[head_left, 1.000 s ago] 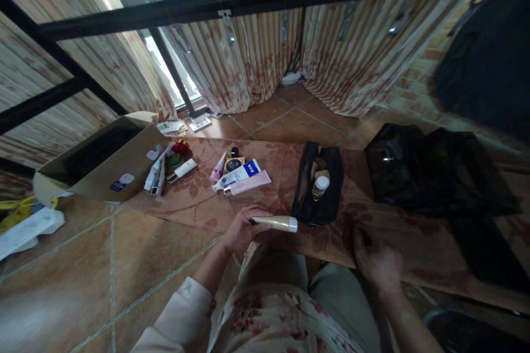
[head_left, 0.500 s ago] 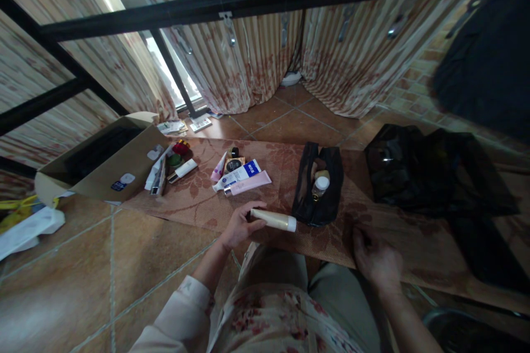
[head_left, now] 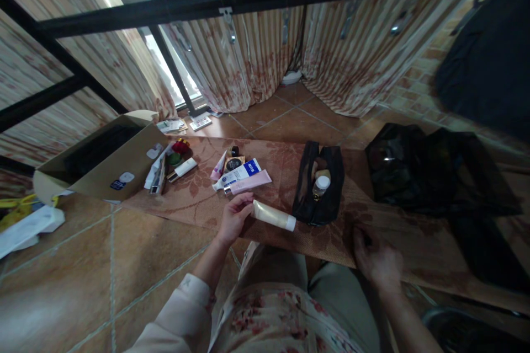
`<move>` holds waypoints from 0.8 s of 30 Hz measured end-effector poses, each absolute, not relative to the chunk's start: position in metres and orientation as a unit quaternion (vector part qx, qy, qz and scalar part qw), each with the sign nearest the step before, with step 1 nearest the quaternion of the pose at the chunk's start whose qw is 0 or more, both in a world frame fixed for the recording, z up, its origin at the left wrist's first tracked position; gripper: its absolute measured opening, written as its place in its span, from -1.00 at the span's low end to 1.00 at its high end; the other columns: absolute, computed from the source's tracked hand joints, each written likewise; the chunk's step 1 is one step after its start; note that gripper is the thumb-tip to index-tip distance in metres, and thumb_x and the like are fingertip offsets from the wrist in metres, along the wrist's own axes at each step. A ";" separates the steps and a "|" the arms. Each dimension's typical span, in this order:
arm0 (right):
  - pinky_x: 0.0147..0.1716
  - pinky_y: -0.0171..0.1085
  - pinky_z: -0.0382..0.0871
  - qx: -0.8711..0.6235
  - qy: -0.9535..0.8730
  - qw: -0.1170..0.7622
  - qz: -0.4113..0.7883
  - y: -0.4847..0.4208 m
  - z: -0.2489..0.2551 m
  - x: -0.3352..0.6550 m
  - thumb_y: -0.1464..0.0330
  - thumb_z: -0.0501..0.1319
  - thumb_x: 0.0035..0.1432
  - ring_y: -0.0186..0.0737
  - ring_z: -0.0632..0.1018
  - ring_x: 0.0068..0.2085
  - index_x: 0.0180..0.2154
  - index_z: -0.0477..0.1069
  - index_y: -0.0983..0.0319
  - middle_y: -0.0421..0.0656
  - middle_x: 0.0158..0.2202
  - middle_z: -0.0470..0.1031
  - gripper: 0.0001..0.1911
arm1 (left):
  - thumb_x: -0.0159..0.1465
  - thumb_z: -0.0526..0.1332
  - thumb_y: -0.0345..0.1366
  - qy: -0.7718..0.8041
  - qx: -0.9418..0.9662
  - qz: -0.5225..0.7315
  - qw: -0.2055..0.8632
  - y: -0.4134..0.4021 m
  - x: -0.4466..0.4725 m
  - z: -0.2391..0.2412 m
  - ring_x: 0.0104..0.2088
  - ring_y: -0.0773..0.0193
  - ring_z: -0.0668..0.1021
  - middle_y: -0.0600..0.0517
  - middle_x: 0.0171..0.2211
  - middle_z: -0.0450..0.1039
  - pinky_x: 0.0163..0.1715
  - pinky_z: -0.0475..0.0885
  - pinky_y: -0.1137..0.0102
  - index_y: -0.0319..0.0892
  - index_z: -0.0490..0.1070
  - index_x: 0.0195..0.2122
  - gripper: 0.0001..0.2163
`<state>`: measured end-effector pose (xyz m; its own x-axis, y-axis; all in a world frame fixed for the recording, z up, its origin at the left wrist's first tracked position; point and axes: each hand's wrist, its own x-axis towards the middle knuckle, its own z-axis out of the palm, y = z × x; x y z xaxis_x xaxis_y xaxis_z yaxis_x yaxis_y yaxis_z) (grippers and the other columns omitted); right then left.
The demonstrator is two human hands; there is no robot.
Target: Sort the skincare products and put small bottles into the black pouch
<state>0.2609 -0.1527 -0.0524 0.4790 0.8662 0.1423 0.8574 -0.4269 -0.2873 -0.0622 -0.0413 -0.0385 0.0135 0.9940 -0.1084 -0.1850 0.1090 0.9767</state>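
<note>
My left hand (head_left: 236,219) pinches the flat end of a pale cream squeeze tube (head_left: 271,215) between thumb and fingers. The tube slants down to the right, its white cap close to the near left side of a black mesh pouch (head_left: 306,182). In the pouch's opening sits a small bottle with a white lid (head_left: 322,183). Just beyond my left hand lie a pink tube (head_left: 250,182), a white and blue tube (head_left: 236,175) and a small pink-purple tube (head_left: 218,166). My right hand (head_left: 377,258) rests at the bench's near edge, fingers curled, with nothing visible in them.
A patterned cloth (head_left: 194,198) covers the long bench. An open cardboard box (head_left: 111,171) stands at the left, near a white bottle (head_left: 182,169) and a red flower-like item (head_left: 180,146). A larger black mesh bag (head_left: 418,171) lies at the right.
My left hand has turned and its grip has shifted to the tube's flat end. That end is raised, so the tube slopes more steeply. My right hand stays put.
</note>
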 end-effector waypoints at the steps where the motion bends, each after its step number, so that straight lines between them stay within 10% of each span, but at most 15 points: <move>1: -0.51 -0.36 0.02 -0.845 -0.510 0.161 0.015 -0.153 -0.053 0.261 0.19 0.08 0.20 -0.35 0.35 -0.54 -0.14 0.50 0.19 -0.10 -0.46 0.50 -0.67 | 0.03 0.37 -0.32 0.479 0.425 0.514 0.570 -0.041 -0.062 -0.038 -0.33 0.35 0.47 0.05 -0.31 0.48 -0.30 0.37 0.47 -0.18 0.51 -0.19 -0.71; 24: -0.50 -0.37 0.03 -0.842 -0.512 0.169 0.014 -0.152 -0.051 0.260 0.19 0.06 0.21 -0.35 0.36 -0.53 -0.15 0.50 0.20 -0.10 -0.41 0.52 -0.66 | 0.01 0.32 -0.38 0.469 0.453 0.498 0.572 -0.043 -0.063 -0.040 -0.35 0.37 0.45 0.07 -0.35 0.45 -0.30 0.37 0.48 -0.18 0.49 -0.18 -0.70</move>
